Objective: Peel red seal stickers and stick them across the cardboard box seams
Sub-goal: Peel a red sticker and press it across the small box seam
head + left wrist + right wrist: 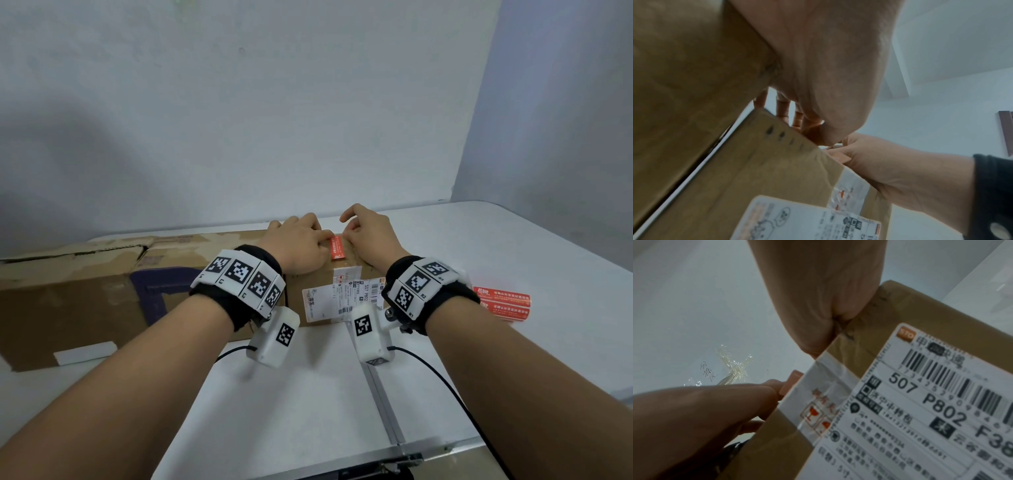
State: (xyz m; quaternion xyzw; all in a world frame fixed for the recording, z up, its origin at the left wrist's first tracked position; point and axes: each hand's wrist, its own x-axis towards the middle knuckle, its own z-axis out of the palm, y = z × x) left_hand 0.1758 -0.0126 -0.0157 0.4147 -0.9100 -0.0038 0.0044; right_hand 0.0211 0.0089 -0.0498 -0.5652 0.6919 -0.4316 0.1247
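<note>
Sticker [336, 248] lies on box [102, 294] top, 12 o'clock on bench [308, 394]; left hand [301, 245] fingers flat pressing it, right hand [371, 236] loosely curled beside; uneven pressure risks wrinkles, lifted edge.

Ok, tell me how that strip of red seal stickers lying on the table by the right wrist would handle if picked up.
The sticker strip looks thin and flat, so probably light and floppy, bending when lifted by one end. Lying flush on the smooth white table, it may slide rather than lift, so an edge would likely need prying.
</note>
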